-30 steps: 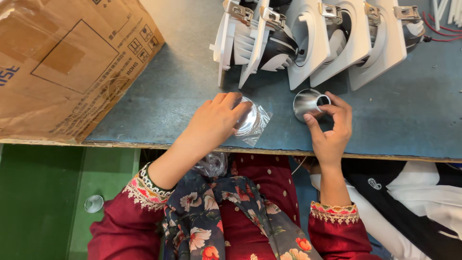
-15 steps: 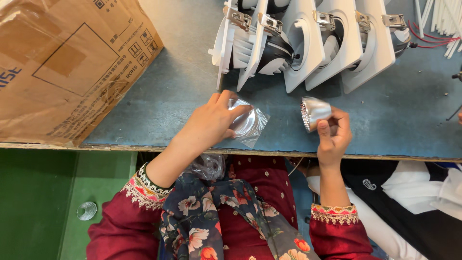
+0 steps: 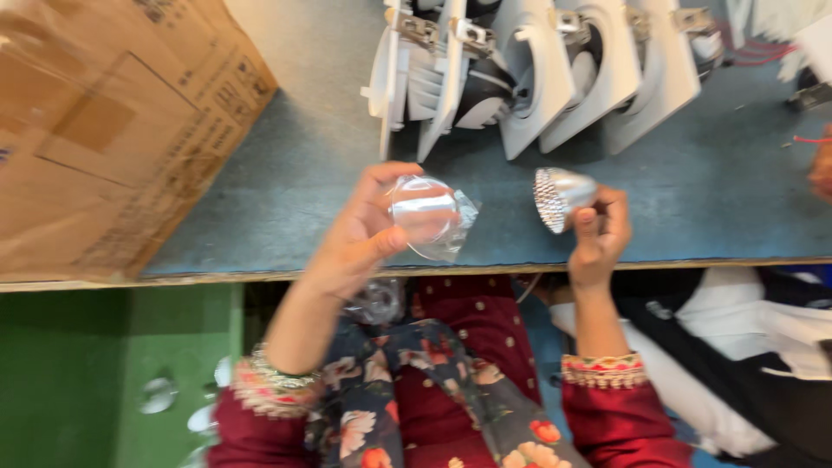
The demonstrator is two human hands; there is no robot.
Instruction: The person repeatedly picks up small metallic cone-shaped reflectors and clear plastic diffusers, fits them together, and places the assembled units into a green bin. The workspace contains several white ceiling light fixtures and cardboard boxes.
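My left hand (image 3: pixel 360 236) holds a silver reflector cup wrapped in a clear plastic bag (image 3: pixel 426 216) just above the near edge of the blue-grey table (image 3: pixel 286 191). My right hand (image 3: pixel 600 234) grips a bare silver reflector cup (image 3: pixel 559 196) by its narrow end, its faceted mouth turned to the left. The two cups are about a hand's width apart. Both forearms wear dark red sleeves with embroidered cuffs.
A row of white square lamp housings (image 3: pixel 537 74) leans along the table's far side. A large cardboard box (image 3: pixel 104 130) lies at the left. More clear bags (image 3: pixel 377 302) rest in my lap. Another person's hand (image 3: pixel 820 165) shows at the right edge. Green floor (image 3: pixel 87 373) lies below left.
My right hand has turned the bare cup from mouth-up to mouth facing left and drawn it rightward. My left hand has lifted the bagged cup slightly off the table.
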